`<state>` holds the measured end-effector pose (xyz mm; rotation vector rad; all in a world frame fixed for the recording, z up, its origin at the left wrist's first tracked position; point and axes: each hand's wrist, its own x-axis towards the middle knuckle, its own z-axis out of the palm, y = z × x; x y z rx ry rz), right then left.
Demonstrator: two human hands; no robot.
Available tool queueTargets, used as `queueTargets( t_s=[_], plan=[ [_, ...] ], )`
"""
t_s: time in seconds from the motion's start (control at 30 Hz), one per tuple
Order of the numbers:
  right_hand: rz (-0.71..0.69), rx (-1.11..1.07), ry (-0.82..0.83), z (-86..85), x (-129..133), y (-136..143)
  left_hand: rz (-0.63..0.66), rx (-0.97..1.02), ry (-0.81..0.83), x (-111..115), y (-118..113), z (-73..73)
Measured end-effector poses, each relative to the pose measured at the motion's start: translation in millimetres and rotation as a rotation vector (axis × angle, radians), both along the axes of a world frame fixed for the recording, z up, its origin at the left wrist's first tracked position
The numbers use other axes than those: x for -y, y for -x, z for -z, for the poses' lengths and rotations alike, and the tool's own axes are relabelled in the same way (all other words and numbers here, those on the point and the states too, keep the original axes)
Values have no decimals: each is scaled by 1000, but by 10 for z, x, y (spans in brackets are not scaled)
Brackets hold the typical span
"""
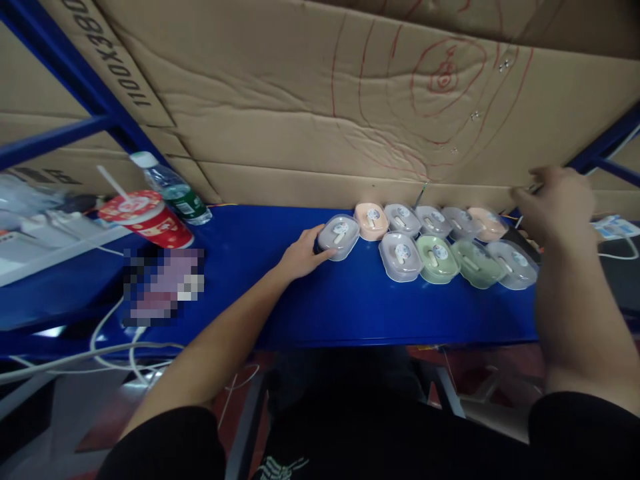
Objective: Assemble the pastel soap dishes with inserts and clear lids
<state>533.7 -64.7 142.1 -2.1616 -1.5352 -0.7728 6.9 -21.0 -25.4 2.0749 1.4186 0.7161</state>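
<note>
Blur smears the right hand (563,198), raised by the right end of a shiny blue table (325,307); can't tell if its grip has that tiny dark thing (537,187). Left hand (301,255) has its grip partly spread, holding a rounded-square greyish plastic box (345,247), left of the other pastel boxes (438,261), some fingertips hidden. The box's pale lid tab (341,238) slants up-right. Brown cardboard wall (275,133) behind.

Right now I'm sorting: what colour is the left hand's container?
The container looks greyish; the head view shows it.
</note>
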Motion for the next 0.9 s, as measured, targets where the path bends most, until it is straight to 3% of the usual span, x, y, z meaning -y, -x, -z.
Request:
queueTargets(
  t_s=[0.1,0.2,0.27,0.33,0.43,0.57,0.9],
  plan=[
    [-459,-224,-7,113,112,1015,12,-45,-14,19,-39,-27],
    [-883,-336,100,526,172,2026,28,-32,-50,-16,-53,0],
    [-1044,-365,176,849,156,2541,52,-17,-75,-43,-45,15],
    [-1098,-379,218,1129,107,2872,55,-15,-73,-56,-31,7],
    [-1073,-345,235,1428,41,3054,7,-50,-16,-41,-15,-43],
    [-991,-313,274,1650,37,2991,-43,-124,6,-5,-4,-114],
    [-1000,-463,268,1806,-81,2889,20,-146,25,-16,58,-95]
  ],
)
